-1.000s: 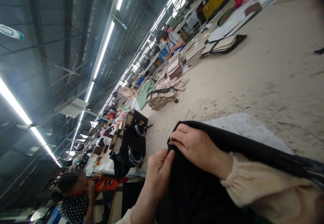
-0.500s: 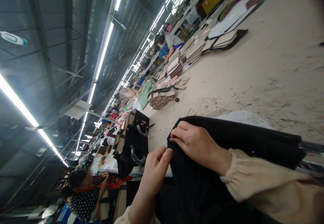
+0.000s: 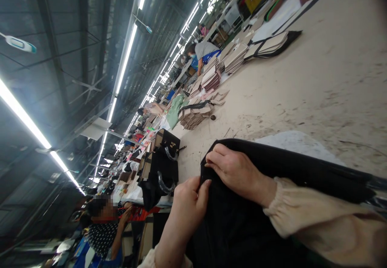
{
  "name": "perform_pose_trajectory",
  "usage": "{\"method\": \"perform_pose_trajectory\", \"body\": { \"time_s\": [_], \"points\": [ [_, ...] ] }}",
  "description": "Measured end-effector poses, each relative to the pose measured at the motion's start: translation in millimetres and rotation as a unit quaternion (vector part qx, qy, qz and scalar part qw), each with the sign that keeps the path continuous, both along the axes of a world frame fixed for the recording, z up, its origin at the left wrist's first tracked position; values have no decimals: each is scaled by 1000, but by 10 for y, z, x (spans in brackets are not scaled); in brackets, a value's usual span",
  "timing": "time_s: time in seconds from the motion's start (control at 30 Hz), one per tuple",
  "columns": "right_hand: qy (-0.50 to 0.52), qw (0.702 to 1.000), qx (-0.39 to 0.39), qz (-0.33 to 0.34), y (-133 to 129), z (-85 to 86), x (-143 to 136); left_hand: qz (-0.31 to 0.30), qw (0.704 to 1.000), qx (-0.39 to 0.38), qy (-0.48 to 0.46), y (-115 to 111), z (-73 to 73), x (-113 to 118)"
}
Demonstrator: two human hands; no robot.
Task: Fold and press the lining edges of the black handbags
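Observation:
A large black bag (image 3: 287,161), its fabric dark and soft, lies over the table's near edge in front of me. My right hand (image 3: 234,171) pinches the bag's top edge near its left corner, fingers bent over the rim. Just below and left of it, my left hand (image 3: 190,199) grips the side edge of the same bag between thumb and fingers. The two hands are close but apart. The bag's lower part falls into dark shadow, and its far right end runs behind my right sleeve (image 3: 317,207).
Black handbags (image 3: 163,163) with wrapped handles stand left of my hands. Stacks of beige panels (image 3: 195,114) lie farther along the table (image 3: 302,86). A co-worker in a dotted top (image 3: 102,235) sits at lower left; another person (image 3: 205,52) leans over the table's far side.
My left hand has shifted slightly up along the bag's side edge, thumb now pressed nearer the fabric. My right hand stays at the corner. The view has tilted slightly.

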State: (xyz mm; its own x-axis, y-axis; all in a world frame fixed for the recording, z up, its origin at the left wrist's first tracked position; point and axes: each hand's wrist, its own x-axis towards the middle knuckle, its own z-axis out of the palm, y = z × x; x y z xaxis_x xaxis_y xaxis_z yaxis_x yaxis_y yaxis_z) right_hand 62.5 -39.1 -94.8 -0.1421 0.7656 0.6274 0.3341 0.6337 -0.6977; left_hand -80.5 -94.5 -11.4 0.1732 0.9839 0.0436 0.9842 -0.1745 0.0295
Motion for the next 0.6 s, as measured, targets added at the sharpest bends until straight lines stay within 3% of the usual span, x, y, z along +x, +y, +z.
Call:
{"method": "perform_pose_trajectory", "body": {
  "time_s": [0.3,0.6],
  "points": [
    [-19,999,29,15,30,-58,3,24,999,-17,-38,34,-22,-91],
    [-13,999,43,20,79,-101,24,12,997,-25,75,64,-71,-76]
  ]
}}
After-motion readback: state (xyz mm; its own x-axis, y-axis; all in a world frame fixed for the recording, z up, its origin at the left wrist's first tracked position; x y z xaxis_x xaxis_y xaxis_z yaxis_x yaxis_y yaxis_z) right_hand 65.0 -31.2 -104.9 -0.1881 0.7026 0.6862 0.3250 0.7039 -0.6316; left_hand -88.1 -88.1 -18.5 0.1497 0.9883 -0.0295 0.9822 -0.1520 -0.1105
